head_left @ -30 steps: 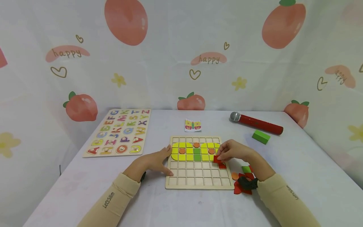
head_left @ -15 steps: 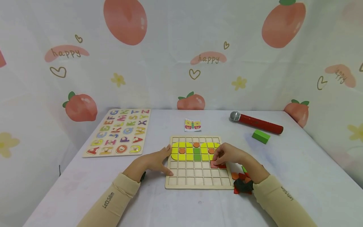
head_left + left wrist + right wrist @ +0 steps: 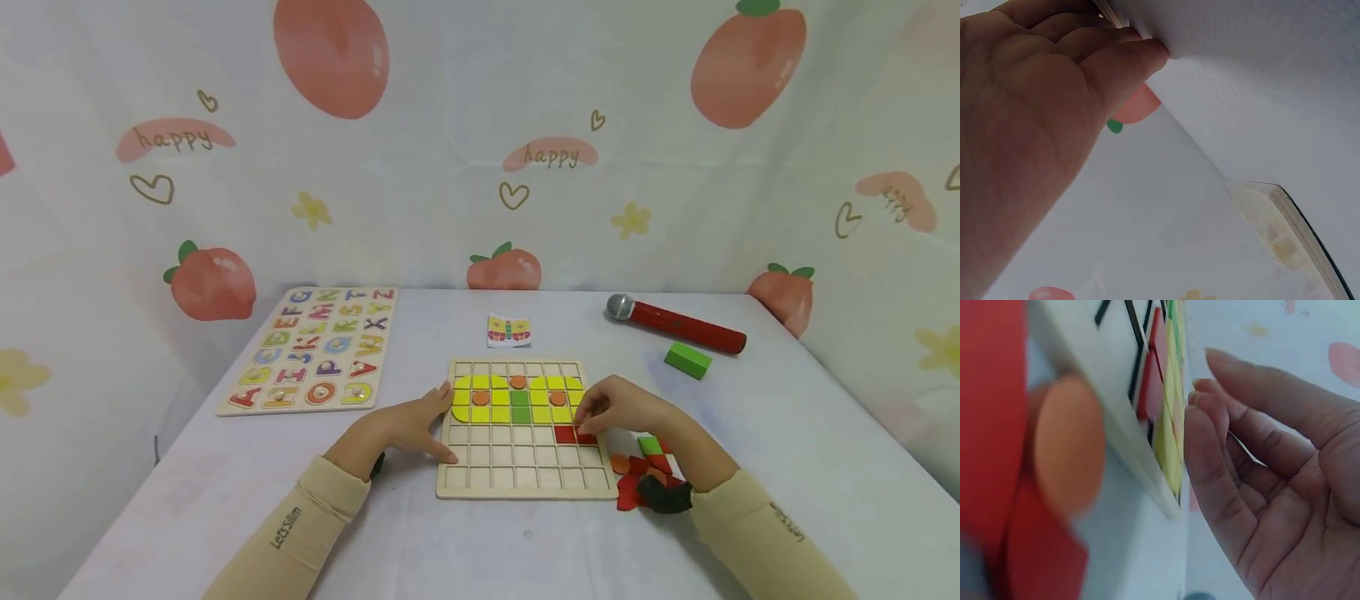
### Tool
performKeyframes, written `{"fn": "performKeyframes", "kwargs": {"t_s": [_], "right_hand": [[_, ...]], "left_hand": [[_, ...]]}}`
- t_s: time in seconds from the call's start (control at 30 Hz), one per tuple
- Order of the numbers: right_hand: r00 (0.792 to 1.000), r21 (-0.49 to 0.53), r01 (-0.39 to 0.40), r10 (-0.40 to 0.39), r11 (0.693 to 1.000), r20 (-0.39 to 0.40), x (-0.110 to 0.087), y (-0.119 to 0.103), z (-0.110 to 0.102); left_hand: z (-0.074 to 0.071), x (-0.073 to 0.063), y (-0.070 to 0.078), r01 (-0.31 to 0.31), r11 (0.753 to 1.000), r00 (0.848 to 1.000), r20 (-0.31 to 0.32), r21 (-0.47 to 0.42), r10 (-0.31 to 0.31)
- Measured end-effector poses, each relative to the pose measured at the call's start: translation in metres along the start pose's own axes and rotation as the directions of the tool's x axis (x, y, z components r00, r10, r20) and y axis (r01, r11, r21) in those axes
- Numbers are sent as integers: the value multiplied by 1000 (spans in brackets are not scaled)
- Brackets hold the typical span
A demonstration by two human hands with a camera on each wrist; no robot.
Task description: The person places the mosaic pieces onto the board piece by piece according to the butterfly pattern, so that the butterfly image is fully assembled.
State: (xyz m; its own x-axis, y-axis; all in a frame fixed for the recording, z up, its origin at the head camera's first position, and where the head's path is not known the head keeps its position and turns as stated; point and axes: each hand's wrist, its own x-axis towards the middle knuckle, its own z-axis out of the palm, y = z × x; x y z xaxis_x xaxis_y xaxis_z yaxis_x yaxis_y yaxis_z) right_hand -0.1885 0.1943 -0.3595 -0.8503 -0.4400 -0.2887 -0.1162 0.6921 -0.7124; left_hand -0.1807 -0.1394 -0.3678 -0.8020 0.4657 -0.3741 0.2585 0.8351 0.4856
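Because my right wrist hangs low over the loose pieces [image 3: 637, 467] just beyond the right edge of the grid board [image 3: 527, 455], the likeliest mishap, as I judge it, is the black band [image 3: 665, 497] on that wrist sweeping them about or shoving one against the board. A fingertip could also catch one of the red tiles [image 3: 564, 435] and flick it from its cell, since my right hand [image 3: 626, 407] is so near; I can't tell whether both are fully seated. And if my left hand [image 3: 408, 429] pushes unevenly, the board might slide and jog the yellow tiles [image 3: 500, 414].

Those two red tiles lie side by side at the board's right end, in the row next to the yellow ones, on my side. My right fingertips are right by the outer tile; whether they touch it I can't tell. Thumb and fingers stand a little apart, and I see nothing between them. My left hand is spread wide at the board's left edge, gripping nothing, with a run of bare cells between it and the red tiles.
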Motion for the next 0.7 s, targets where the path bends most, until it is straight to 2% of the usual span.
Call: {"fn": "performKeyframes", "kwargs": {"t_s": [0.17,0.4,0.7], "right_hand": [[999,23,-35,36,999,-12,-24,14,-13],[991,45,-98,102,994,-84,-58,44,-31],[978,77,-154,163,985,-134,-85,84,-45]], "left_hand": [[0,0,0,1,1000,1000,1,-1,-1],[-1,0,0,9,1000,1000,2,4,-9],[0,-2,1,12,1000,1000,7,-15,-12]]}}
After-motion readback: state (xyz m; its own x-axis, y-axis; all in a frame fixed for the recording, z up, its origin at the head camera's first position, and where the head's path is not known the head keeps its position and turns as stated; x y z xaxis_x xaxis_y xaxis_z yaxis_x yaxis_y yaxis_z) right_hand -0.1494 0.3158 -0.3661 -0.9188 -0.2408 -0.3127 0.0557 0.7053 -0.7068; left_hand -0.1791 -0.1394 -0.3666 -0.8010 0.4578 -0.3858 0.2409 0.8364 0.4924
